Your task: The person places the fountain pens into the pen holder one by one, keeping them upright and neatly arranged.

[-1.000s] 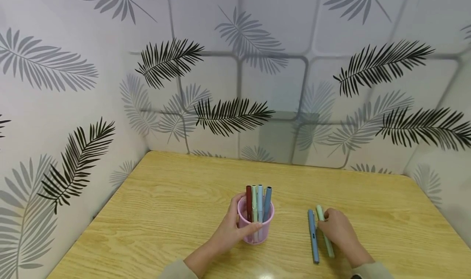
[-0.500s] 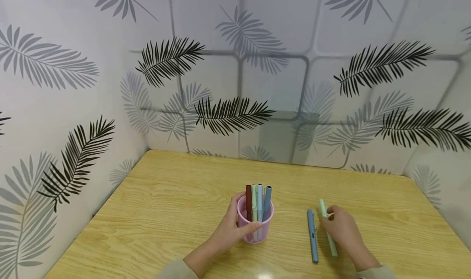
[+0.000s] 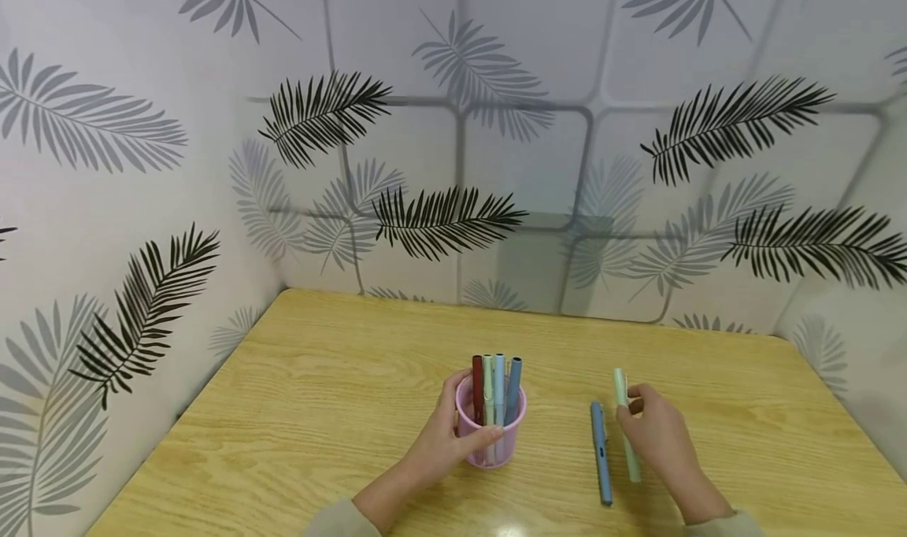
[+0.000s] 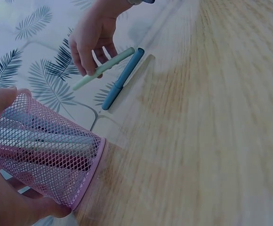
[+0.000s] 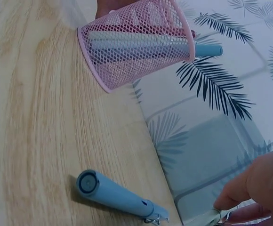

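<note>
My left hand (image 3: 448,438) grips a pink mesh pen cup (image 3: 471,435) that stands upright on the table. In the cup are a dark red pen (image 3: 478,383), a pale green pen (image 3: 488,391), a light blue pen (image 3: 499,387) and a blue pen (image 3: 513,387). My right hand (image 3: 659,433) pinches another pale green pen (image 3: 630,458), which the left wrist view shows tilted and raised off the table. Just left of it, a second blue pen (image 3: 601,458) lies on the wood. The right wrist view catches only a bit of the held pen.
The wooden table (image 3: 340,364) reaches back to a wall (image 3: 538,269) papered with leaf patterns. Another papered wall (image 3: 142,206) runs along the left side. Between the cup and the lying blue pen is a stretch of bare wood.
My right hand has lifted the pale green pen from the table, its top end moving up and away from the lying blue pen. The left hand and the cup have stayed put.
</note>
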`<state>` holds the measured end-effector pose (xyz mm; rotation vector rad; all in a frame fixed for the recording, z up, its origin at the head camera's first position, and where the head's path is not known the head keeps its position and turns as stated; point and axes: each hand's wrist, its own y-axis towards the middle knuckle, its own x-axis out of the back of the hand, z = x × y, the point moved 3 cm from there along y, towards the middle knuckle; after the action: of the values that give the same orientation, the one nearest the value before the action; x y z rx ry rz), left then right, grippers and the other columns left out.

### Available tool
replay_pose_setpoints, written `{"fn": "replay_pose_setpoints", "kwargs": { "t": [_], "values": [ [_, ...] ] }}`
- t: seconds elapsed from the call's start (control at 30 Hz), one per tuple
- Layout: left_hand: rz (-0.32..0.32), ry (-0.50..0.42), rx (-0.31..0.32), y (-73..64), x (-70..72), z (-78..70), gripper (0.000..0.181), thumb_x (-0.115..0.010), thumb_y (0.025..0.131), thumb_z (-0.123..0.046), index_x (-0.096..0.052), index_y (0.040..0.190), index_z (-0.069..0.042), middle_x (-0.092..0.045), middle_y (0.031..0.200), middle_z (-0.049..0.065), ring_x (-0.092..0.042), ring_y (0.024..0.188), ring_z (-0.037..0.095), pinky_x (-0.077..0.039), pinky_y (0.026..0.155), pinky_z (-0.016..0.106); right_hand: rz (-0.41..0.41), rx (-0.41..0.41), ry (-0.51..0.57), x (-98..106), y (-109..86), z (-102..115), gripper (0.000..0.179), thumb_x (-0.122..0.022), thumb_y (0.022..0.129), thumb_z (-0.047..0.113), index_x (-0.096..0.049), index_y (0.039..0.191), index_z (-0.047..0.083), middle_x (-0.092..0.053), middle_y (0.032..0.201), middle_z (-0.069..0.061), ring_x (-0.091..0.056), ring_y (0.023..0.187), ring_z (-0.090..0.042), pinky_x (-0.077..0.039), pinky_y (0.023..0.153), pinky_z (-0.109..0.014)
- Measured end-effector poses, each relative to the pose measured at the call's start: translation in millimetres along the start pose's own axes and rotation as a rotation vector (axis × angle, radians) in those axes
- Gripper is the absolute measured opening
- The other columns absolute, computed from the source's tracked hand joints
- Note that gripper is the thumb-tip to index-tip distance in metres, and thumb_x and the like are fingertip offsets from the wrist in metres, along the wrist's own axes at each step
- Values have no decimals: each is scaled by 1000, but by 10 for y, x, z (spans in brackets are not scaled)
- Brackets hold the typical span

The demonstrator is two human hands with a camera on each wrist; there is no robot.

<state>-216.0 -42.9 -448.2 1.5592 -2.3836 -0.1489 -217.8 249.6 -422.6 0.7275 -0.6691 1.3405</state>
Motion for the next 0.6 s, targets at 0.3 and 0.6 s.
{"fn": "replay_pose_setpoints", "kwargs": {
  "t": [0.3, 0.6],
  "values": [
    [-5, -1, -6, 8, 6, 22, 75, -68, 86, -26, -19, 142, -26, -34, 139, 6, -39, 125, 21, -35, 99, 41, -33, 12, 61, 27, -72, 177, 38, -54, 90, 13, -46, 120, -10, -59, 99, -22, -60, 75, -26, -49, 53, -32],
    [17, -14, -3, -20, 4, -166, 75, -67, 87, -16, -17, 143, -13, -34, 139, 12, -37, 126, 26, -34, 100, 46, -127, 59, 120, 50, -150, 383, 34, -57, 88, 11, -49, 116, -6, -59, 98, -18, -60, 76, -26, -49, 56, -30]
  ]
}}
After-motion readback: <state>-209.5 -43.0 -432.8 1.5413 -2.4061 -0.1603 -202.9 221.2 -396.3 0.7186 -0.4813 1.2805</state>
